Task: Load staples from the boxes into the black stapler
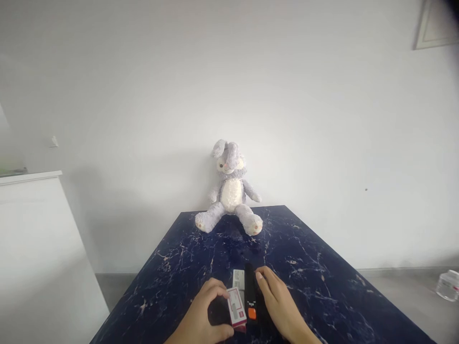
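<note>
My left hand [206,313] curves its thumb and fingers around a small white box with red edges [236,308], gripping it at its two ends. Just right of that box lies a long black stapler-like object [250,286] with an orange square on its near end. Another small white item with printing [238,278] shows behind the box, partly covered. My right hand [279,301] rests along the right side of the black object, fingers stretched forward and slightly bent. Whether its fingertips touch the black object I cannot tell.
The dark blue marbled table [172,267] reaches to the wall. A grey plush rabbit [231,191] sits at its far edge, leaning on the wall. To the left stands a white cabinet [36,239]; a clear plastic bottle [447,285] is on the floor at right.
</note>
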A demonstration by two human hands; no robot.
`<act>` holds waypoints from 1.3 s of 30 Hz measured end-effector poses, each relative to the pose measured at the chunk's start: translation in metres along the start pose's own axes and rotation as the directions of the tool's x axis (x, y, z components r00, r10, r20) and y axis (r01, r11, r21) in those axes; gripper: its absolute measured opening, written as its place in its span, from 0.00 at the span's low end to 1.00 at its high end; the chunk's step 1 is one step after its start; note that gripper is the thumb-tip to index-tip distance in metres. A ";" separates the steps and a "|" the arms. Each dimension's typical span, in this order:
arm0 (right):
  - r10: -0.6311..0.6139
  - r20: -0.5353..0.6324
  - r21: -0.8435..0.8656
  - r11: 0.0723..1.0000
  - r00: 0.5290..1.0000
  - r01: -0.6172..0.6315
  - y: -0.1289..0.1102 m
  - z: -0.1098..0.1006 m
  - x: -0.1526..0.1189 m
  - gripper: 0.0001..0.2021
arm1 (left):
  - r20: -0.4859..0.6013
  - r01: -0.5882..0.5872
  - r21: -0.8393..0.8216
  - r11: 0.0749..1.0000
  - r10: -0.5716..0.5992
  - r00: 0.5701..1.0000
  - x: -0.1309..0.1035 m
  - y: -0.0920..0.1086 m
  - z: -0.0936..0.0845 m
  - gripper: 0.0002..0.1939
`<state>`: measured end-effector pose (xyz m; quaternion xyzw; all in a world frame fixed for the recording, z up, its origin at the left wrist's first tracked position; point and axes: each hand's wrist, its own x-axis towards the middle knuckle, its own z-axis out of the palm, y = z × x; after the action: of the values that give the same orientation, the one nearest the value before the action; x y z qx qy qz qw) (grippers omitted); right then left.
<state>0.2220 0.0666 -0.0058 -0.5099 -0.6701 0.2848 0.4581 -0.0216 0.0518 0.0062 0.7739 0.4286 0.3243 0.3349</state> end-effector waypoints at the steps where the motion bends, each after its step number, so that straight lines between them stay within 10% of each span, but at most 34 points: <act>1: 0.000 -0.004 0.001 1.000 1.000 0.000 0.001 0.000 0.000 0.17 | -0.001 -0.015 0.005 1.000 0.015 1.000 -0.001 0.001 0.001 0.23; 39: 0.036 0.114 0.078 0.996 0.993 -0.045 -0.007 0.001 -0.004 0.12 | 0.103 0.125 0.276 0.953 -0.158 0.982 0.001 -0.031 0.009 0.52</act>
<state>0.2184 0.0610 -0.0019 -0.4879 -0.6723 0.3488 0.4339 -0.0282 0.0628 -0.0230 0.7980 0.5013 0.1900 0.2755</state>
